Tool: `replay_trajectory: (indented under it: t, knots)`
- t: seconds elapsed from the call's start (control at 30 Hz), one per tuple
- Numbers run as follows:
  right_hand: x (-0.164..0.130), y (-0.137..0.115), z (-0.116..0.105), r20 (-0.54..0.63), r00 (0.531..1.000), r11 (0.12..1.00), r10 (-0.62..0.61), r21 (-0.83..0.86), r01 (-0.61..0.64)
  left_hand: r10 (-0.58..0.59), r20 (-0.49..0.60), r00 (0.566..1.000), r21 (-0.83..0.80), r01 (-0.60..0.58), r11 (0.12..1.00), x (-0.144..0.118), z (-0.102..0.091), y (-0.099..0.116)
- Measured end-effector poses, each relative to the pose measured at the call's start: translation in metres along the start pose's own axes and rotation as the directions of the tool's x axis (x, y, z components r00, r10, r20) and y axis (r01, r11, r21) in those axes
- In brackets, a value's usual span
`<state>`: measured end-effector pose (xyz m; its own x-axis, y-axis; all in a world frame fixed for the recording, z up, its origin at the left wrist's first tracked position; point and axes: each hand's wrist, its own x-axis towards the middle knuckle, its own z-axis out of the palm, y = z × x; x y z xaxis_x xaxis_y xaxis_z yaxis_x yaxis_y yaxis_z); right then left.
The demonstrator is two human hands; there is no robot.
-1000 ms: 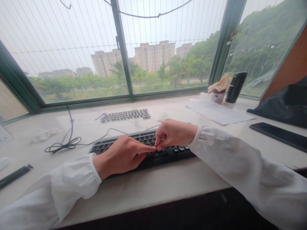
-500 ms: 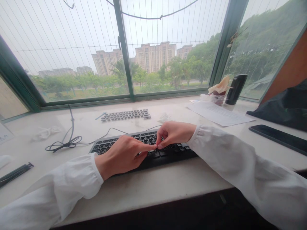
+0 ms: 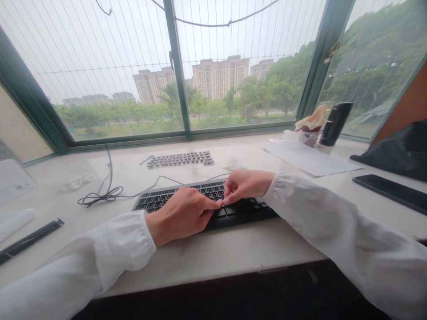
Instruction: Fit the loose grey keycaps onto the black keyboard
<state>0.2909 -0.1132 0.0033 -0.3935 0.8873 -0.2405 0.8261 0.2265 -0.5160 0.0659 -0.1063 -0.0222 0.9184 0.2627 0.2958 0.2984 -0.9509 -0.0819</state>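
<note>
Head view: keyboard beneath left hand, forefinger out, and right hand, pinched narrow, contents unclear

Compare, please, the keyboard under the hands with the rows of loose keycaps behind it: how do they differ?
The keyboard is one dark body; the loose keycaps are separate small pieces, looking greyer. The keyboard lies under the left hand and right hand; the loose keycaps lie untouched, nearer the window frame. The keyboard looks wider than the whole group of loose keycaps. Both lie on the pale surface and show rows.
</note>
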Motion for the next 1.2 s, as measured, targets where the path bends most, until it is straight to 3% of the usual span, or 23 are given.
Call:
replay_trajectory:
  t: [0.3,0.67,0.83,1.0,1.2]
  knots:
    - [0.003,-0.002,-0.002,0.042,0.999,0.999,0.005,-0.036,-0.003,-0.004,0.038,0.999,0.064,0.002,0.998,0.005,-0.003,0.003]
    - [0.015,0.005,-0.005,0.143,0.990,0.999,-0.016,0.037,0.010,0.014,-0.021,1.000,-0.035,-0.015,0.999,0.009,0.002,-0.003]
    - [0.005,0.011,-0.008,0.030,0.997,0.988,-0.076,0.139,0.071,-0.047,-0.106,0.993,-0.095,0.037,0.995,0.002,0.005,-0.008]
    - [-0.007,0.018,-0.027,-0.201,0.977,0.986,-0.077,0.131,0.105,-0.188,-0.278,0.942,-0.057,0.179,0.982,-0.002,-0.002,-0.015]
    - [-0.007,0.024,-0.034,-0.353,0.935,0.999,-0.014,-0.052,-0.005,-0.203,-0.189,0.961,0.002,0.207,0.978,-0.004,-0.004,-0.016]
